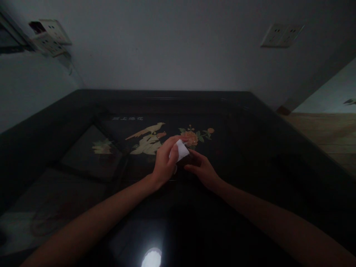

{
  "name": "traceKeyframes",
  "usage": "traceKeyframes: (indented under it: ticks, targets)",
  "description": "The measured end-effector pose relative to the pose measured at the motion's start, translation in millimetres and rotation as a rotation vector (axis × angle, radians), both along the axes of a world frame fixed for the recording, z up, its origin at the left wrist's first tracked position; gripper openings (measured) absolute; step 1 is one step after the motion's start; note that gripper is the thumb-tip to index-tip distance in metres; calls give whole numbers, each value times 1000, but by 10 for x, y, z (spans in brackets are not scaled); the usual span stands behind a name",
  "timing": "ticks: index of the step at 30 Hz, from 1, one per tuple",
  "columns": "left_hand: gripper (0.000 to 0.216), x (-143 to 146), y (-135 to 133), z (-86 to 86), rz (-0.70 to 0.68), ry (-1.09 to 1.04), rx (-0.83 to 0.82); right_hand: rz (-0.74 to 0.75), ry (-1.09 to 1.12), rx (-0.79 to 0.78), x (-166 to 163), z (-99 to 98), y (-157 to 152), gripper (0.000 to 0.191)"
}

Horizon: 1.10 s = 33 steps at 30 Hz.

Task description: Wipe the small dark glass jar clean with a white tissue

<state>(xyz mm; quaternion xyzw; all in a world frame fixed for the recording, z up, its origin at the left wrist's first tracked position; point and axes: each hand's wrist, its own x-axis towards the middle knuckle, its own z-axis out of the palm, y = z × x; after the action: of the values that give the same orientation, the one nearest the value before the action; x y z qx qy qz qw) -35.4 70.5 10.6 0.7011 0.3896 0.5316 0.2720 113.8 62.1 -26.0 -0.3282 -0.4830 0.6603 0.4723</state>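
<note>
My left hand (166,157) pinches a small white piece that looks like folded tissue or cloth (182,150), its thumb pressed on the near side. Just under and beside the white piece is a dark brown, box-like object (184,160), which my right hand (205,171) grips from the right between thumb and fingers. Dim light and my hands hide most of this object, so its kind does not show. Both hands are over the middle of a glossy black tabletop (236,207), above a picture of birds (148,142) and an orange peony (190,138).
The tabletop's far edge meets a grey wall (167,48). Wall sockets (282,35) are at the right; more sockets and an adapter (50,42) are at the left. A bright lamp reflection lies on the near surface. Wooden floor (322,129) shows at the right.
</note>
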Motion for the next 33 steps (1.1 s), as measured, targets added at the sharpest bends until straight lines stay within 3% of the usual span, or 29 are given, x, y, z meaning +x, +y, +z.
traceKeyframes:
  ticks: [4,8,12,16,20,24,28,33]
  targets:
    - [31,-54,56,-38,-52,288,447,-14,-8,31,4,-5,5,41]
    - [32,-102,107,-49,-146,408,586,-30,-1,43,-2,-11,2,35]
    - [32,-67,91,-21,-85,240,346,-34,29,12,-13,-20,5,42]
    - [36,-18,95,19,-57,-26,-150,-12,28,-26,-9,-26,8,46]
    - [35,0,166,47,-129,-358,-633,-18,-7,-11,1,-10,0,50]
    - [33,13,222,52,-251,-581,-953,5,-38,18,2,-1,0,52]
    - [33,12,212,41,-231,-644,-993,-7,-44,24,-6,-11,5,54]
    - [34,-10,135,72,-99,-381,-656,5,-27,25,-15,-1,-7,56]
